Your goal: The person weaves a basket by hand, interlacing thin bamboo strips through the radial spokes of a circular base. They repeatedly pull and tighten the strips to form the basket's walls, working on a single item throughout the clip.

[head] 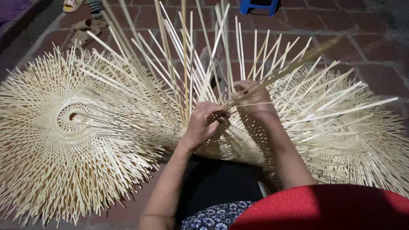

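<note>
Lying at the far left on the brick floor (375, 51), a finished woven piece (64, 127) fans out flat, its loose strip ends bristling all round a small spiral centre. A second weave (238, 145) rests in the person's lap, just beside the first and overlapping its edge, with long strips (187, 55) standing up and outward from it.

The left hand (201, 125) has its grip curled shut, pinching a strip against the woven edge; fingers fold tight and the thumb presses down. Just right of it, the right hand (253, 100) is closed round a bundle of thin strips (298, 57) that slant up to the right, and the two hands nearly touch.

Judging from this, the main risk is a strip bent too sharply at the pinch: it could crack or split. If the left grip loosens, the last crossing may spring open and the row go slack. The upright strips are crowded, so the right hand could catch the wrong one and skip a crossing. The bristling ends near both wrists could scratch.

At the far right, more loose ends (362, 110) spread over the floor.
</note>
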